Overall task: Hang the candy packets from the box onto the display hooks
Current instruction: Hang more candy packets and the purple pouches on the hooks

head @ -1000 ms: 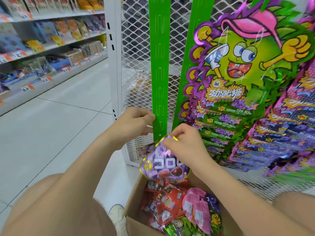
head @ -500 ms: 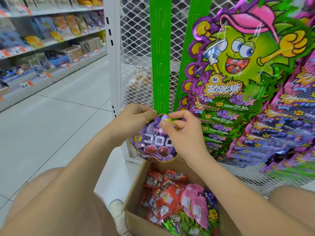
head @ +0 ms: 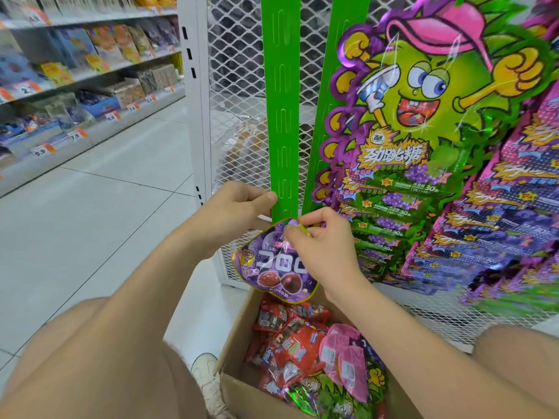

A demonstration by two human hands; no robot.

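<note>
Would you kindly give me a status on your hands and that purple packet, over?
Left hand pinches green strip at its foot. Right hand pinches purple packet by its top, at the strip's foot; hooked or not, can't tell. Nothing blocking; box below.

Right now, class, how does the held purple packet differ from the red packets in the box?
The purple packet hangs in the air, pinched at its top by the right hand; the red packets lie heaped in the box. The purple packet is single; the red packets are many. Both are glossy.
</note>
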